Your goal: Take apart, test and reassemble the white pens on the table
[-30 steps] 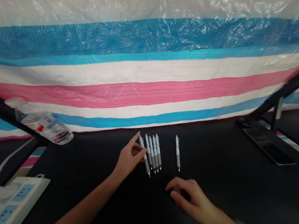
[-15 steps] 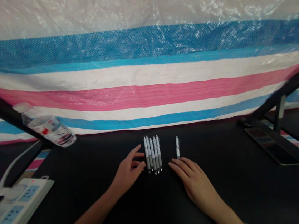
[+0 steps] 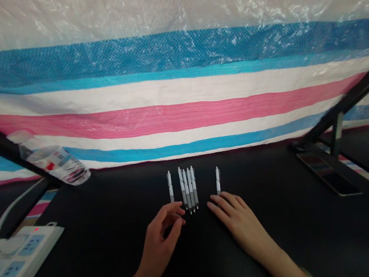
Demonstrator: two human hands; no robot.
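Several white pens with grey grips (image 3: 190, 189) lie side by side in a row on the black table. Left of the row, apart from it, lies a single pen (image 3: 170, 186), its lower end hidden behind my left hand (image 3: 165, 234). That hand is half curled, thumb and index finger apart with nothing visible between them, fingertips near the lower ends of the row. To the right lies another lone pen (image 3: 217, 180). My right hand (image 3: 242, 221) rests palm down with its fingers stretched, the fingertips covering the pen's lower end.
At the left is a white power strip (image 3: 27, 254) with a plug and cable. A clear water bottle (image 3: 59, 164) leans by the left black bar. A dark phone (image 3: 328, 173) lies at the right, near another black bar. Striped plastic sheeting (image 3: 182, 116) hangs behind the table.
One pen now lies apart to the left of the row. My left hand has moved toward me, below the pens. The right hand stays at its pen; the view has shifted slightly.
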